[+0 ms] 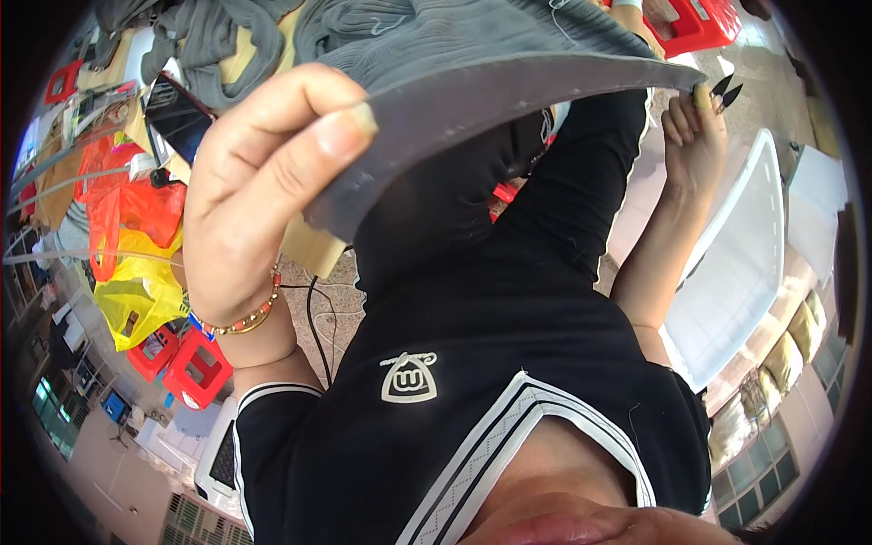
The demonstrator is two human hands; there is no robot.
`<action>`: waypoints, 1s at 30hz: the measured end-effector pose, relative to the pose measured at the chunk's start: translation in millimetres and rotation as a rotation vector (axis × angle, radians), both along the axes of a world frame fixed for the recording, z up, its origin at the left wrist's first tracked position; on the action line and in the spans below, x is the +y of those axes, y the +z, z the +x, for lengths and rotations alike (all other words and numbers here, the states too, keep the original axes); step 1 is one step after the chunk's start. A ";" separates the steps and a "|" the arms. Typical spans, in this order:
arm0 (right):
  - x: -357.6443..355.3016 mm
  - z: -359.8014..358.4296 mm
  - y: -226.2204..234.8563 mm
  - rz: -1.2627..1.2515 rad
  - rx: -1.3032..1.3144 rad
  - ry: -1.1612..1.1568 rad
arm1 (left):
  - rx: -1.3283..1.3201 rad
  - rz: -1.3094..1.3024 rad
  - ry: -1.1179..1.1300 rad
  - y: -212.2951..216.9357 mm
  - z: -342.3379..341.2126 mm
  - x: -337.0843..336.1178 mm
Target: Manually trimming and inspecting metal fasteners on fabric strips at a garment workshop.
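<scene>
A grey ribbed fabric piece [509, 64] is stretched across the top of the view, in front of my black shirt with white trim [472, 345]. My left hand [263, 182], with a beaded bracelet on its wrist, pinches the fabric's near left edge between thumb and fingers. My right hand [695, 136] is raised at the upper right, touching the fabric's far corner. It also holds small black thread snips [725, 91], whose blades point up and to the right.
More grey garments [209, 36] lie heaped on a table at the upper left beside a dark phone [177, 118]. Orange and yellow plastic bags [136, 245] hang at the left above red stools [195, 363]. A white plastic chair [736, 272] stands at the right.
</scene>
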State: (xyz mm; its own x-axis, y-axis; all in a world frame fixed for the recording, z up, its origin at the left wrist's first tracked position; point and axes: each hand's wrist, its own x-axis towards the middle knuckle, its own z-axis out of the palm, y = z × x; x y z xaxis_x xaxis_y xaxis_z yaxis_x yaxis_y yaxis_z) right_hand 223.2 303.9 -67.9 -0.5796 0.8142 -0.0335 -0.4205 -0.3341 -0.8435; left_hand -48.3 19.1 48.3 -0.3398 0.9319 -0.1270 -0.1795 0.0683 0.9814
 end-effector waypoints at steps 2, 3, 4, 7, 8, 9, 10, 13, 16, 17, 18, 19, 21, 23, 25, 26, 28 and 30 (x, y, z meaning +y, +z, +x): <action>10.3 -1.2 2.1 0.028 -0.048 -0.053 | 0.063 -0.139 0.001 6.1 8.6 7.7; 12.1 -4.6 3.0 0.097 -0.155 -0.114 | 0.148 -0.180 0.082 5.4 15.7 13.6; 12.4 -8.5 2.1 0.165 -0.264 -0.176 | 0.146 -0.183 0.067 2.6 17.2 15.6; -10.5 -34.9 -2.2 0.519 -0.580 -0.302 | 0.390 -0.179 0.236 -10.0 18.9 14.0; -27.1 -44.1 4.7 0.582 -0.482 -0.207 | 0.388 -0.184 0.228 -13.4 19.3 12.1; -38.7 -51.0 4.5 0.556 -0.507 -0.098 | 0.350 -0.175 0.295 -13.7 21.3 4.8; -66.6 -67.5 27.8 0.640 -0.530 -0.022 | 0.294 -0.147 0.336 -15.7 21.0 4.1; -87.7 -70.4 28.4 0.892 -0.400 0.132 | 0.249 -0.130 0.301 -18.7 14.7 2.9; -99.6 -88.5 50.7 1.096 -0.298 0.329 | 0.213 -0.135 0.306 -19.0 13.3 0.8; -100.4 -93.5 50.2 1.097 -0.301 0.328 | 0.209 -0.133 0.304 -19.0 13.5 0.5; -100.4 -97.7 49.8 1.154 -0.252 0.301 | 0.206 -0.131 0.302 -19.2 13.4 0.5; -100.0 -99.7 50.1 1.210 -0.204 0.274 | 0.208 -0.122 0.286 -19.6 13.1 0.7; -99.0 -102.1 50.3 1.196 -0.204 0.296 | 0.208 -0.113 0.278 -21.1 11.0 -0.6; -97.2 -102.5 49.5 1.198 -0.244 0.348 | 0.232 -0.099 0.252 -23.2 9.1 -1.7; -99.5 -101.7 51.6 1.135 -0.263 0.374 | 0.218 -0.085 0.256 -24.7 9.3 -2.0; -100.2 -101.7 52.6 1.071 -0.280 0.396 | 0.208 -0.072 0.259 -25.4 9.5 -2.1; -98.8 -102.5 52.1 1.068 -0.262 0.418 | 0.206 -0.062 0.263 -26.9 9.4 -1.6; -97.7 -103.5 50.6 1.063 -0.242 0.440 | 0.205 -0.054 0.268 -27.8 8.5 -1.3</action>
